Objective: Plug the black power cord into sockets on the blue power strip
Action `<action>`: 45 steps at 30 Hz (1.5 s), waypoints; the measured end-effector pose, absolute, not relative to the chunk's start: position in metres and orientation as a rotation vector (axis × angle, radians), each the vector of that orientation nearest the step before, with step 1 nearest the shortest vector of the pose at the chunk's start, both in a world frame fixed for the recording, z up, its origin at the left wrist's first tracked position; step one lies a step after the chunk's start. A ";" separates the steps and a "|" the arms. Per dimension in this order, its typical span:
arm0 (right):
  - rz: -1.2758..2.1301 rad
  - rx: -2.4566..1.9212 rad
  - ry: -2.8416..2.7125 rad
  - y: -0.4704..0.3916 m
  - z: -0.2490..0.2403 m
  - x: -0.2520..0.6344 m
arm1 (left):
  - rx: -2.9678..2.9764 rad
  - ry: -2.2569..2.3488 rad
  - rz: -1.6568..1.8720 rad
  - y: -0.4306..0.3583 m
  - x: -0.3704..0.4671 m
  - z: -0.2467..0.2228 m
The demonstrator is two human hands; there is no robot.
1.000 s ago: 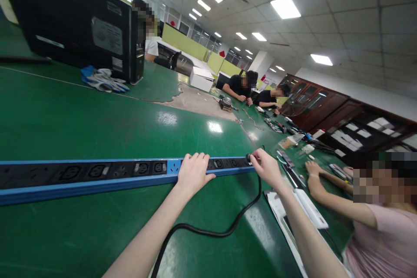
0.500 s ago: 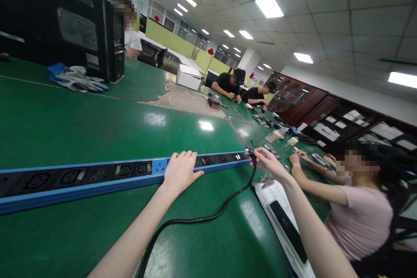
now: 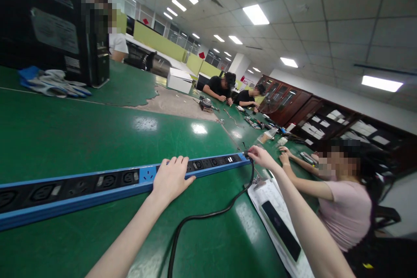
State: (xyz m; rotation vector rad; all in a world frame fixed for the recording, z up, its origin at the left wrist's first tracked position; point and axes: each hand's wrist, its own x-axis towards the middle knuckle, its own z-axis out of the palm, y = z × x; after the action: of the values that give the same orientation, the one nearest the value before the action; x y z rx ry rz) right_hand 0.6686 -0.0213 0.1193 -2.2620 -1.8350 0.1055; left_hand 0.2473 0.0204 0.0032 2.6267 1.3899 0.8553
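Observation:
A long blue power strip [image 3: 127, 190] with a row of black sockets lies across the green table. My left hand [image 3: 171, 179] is wrapped over the middle of the strip, fingers on its far side and thumb along the near side. At the strip's far right end, my right hand [image 3: 259, 157] pinches a black plug [image 3: 246, 154]. The plug sits up against that end; how deep it goes in cannot be made out. From it a black power cord [image 3: 208, 216] curves over the table toward me.
A clipboard with papers [image 3: 259, 189] and a phone [image 3: 280, 230] lie by my right forearm. Beyond the strip are gloves [image 3: 54, 83], a black computer case [image 3: 55, 30] and a white box [image 3: 180, 80]. A co-worker [image 3: 342, 195] sits at right, others farther back.
My right hand has brought the plug against the strip's end; the metal prongs seen earlier no longer show. The view has turned a little right. My left hand stays on the strip.

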 end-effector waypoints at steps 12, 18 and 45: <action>-0.439 -2.564 -2.159 0.004 0.114 0.646 | 2.633 1.364 0.872 0.023 0.247 0.001; -0.432 -2.570 -2.187 0.012 0.114 0.648 | 2.620 1.355 0.876 0.022 0.248 0.001; -0.261 -2.745 -1.966 0.044 0.094 0.650 | 2.638 1.370 0.873 0.022 0.248 0.002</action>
State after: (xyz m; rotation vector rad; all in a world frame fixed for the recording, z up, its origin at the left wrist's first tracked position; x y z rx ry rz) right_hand 0.6505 0.0443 0.0942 -2.7448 -1.9655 -0.2608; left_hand 0.2478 0.0216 0.0019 2.6380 1.3701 0.8734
